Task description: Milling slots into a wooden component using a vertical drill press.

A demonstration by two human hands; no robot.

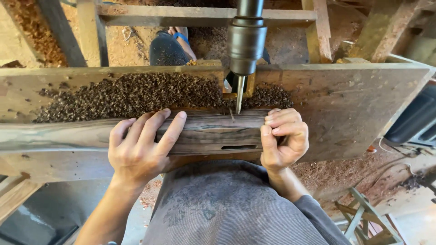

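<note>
A long dark streaked wooden beam (pixel 213 134) lies across a worn wooden work table (pixel 354 104), with a narrow slot cut in its near face. My left hand (pixel 143 147) grips the beam from the top and front, fingers spread over its upper edge. At the beam's right end my right hand (pixel 284 138) is curled tight around it. A grey metal drill chuck (pixel 246 43) hangs above, and its pointed bit (pixel 239 97) stands just over the beam's far top edge, between my two hands.
A thick heap of dark wood shavings (pixel 136 95) covers the table behind the beam. Sawdust lies on the floor beyond, where a person's foot in a blue sandal (pixel 179 38) shows. Timber frame pieces (pixel 204 16) cross the back; a metal stand (pixel 368 218) is at lower right.
</note>
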